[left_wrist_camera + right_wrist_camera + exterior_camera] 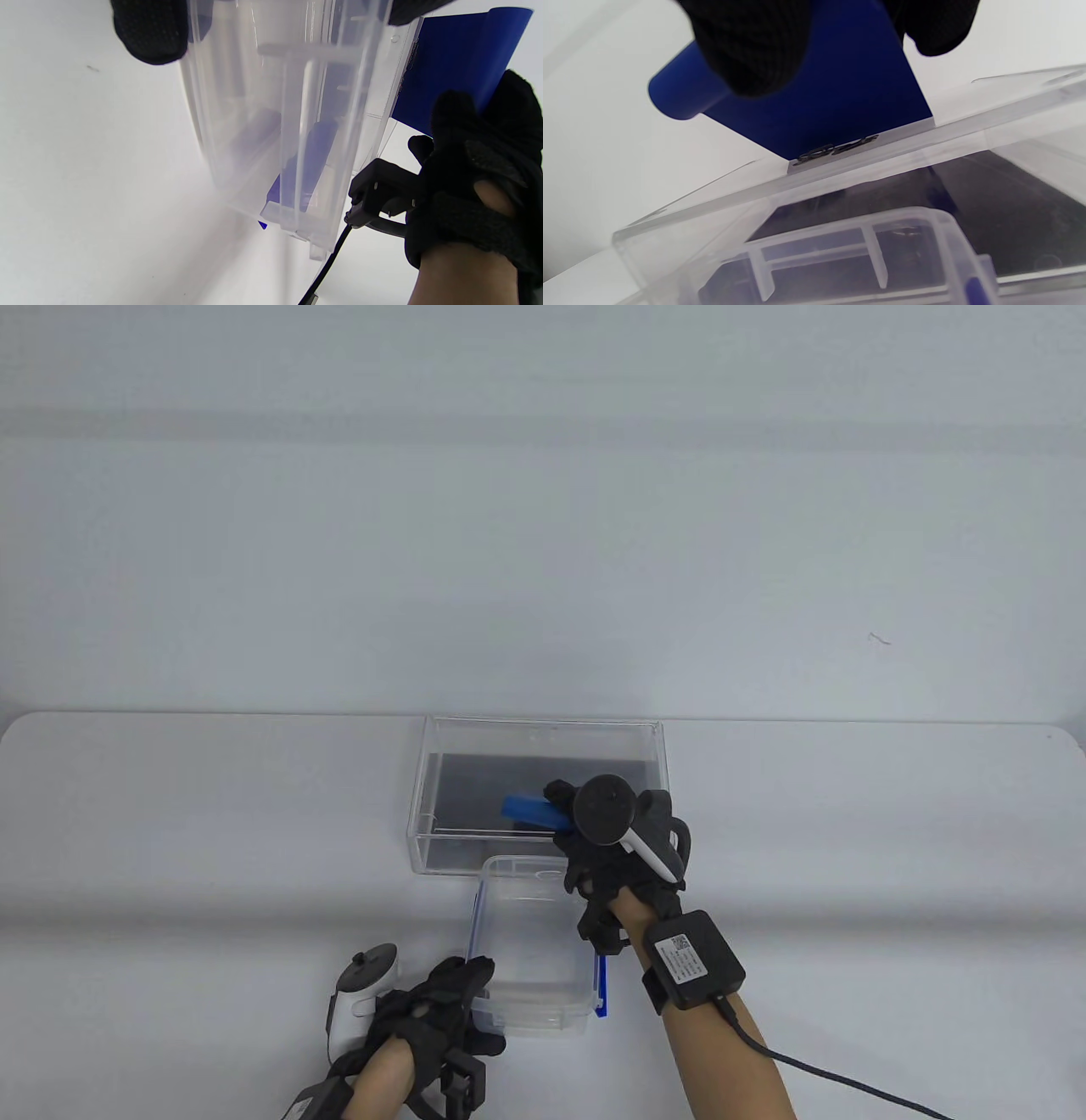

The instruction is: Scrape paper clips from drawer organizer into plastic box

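right hand [612, 848] pinches blue scraper [533, 812] inside drawer organizer [537, 793], frame centre | left hand [433, 1010] grips plastic box [534, 950] just below | paper clips [835, 150] at scraper edge

The drawer organizer [538, 746] is clear, glossy hard plastic with a dark matt floor. The plastic box [530, 950] is cloudier translucent plastic, smooth, with blue latches. The scraper [835, 97] is smooth matt blue plastic. Both hands, left hand [433, 1005] and right hand [607, 857], wear black knitted cloth gloves, rough-textured. The table [170, 831] is smooth matt white
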Tool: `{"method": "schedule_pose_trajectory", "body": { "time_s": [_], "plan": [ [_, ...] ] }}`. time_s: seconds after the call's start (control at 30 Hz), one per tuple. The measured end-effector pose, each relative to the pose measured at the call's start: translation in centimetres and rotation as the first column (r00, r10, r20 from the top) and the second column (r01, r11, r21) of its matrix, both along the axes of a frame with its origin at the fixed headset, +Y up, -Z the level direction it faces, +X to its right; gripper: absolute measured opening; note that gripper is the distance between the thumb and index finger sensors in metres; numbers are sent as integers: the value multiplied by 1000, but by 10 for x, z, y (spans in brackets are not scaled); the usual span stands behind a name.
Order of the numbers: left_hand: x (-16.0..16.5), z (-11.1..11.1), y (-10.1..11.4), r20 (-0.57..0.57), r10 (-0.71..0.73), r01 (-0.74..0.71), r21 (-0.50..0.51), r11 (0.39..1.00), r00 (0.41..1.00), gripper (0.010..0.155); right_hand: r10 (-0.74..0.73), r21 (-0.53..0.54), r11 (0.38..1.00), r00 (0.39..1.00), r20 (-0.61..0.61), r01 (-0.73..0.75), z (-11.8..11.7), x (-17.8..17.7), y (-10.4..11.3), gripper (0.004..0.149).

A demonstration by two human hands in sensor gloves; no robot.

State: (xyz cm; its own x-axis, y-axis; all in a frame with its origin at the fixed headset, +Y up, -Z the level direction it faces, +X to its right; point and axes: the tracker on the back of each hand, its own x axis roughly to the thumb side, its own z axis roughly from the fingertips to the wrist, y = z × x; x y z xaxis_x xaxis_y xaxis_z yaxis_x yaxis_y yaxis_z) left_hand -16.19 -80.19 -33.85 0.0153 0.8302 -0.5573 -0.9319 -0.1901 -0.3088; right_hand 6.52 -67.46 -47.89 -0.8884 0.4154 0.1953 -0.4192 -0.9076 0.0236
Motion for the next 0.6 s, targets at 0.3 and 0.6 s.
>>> {"method": "schedule_pose_trajectory", "body": {
  "time_s": [0.3,0.6],
  "plan": [
    [-2,-1,0,4,-21,21,10,1000,1000,88,-134,-234,969,969,-208,83,40,1,28,63],
    [-3,-3,2,23,-66,66,40,997,998,87,-216,-108,973,970,-107,205,88,29,34,63]
  ]
}}
